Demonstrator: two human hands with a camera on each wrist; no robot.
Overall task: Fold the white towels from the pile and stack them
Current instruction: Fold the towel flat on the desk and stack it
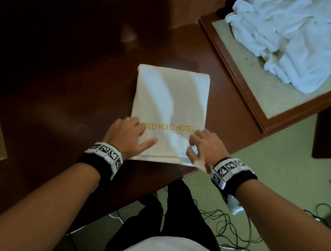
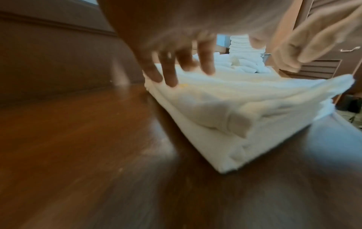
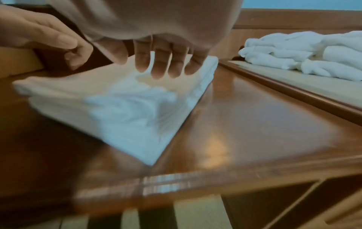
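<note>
A folded white towel [image 1: 170, 98] with gold "MARCO POLO HOTEL" lettering lies flat on the dark wooden table [image 1: 66, 79]. My left hand [image 1: 132, 133] rests on its near left corner with the fingers spread and straight; in the left wrist view the fingertips [image 2: 172, 77] touch the towel [image 2: 235, 108] at its edge. My right hand [image 1: 202, 145] is at the near right corner. Its fingers [image 3: 164, 65] hang straight just over the towel [image 3: 117, 105] and hold nothing. The loose pile of white towels [image 1: 296, 40] lies to the far right, also in the right wrist view [image 3: 305, 51].
The pile sits on a beige-topped bench with a wooden frame [image 1: 261, 89] right of the table. Cables [image 1: 232, 228] trail over the green floor by my legs. A stack of folded towels [image 2: 243, 48] shows far behind in the left wrist view.
</note>
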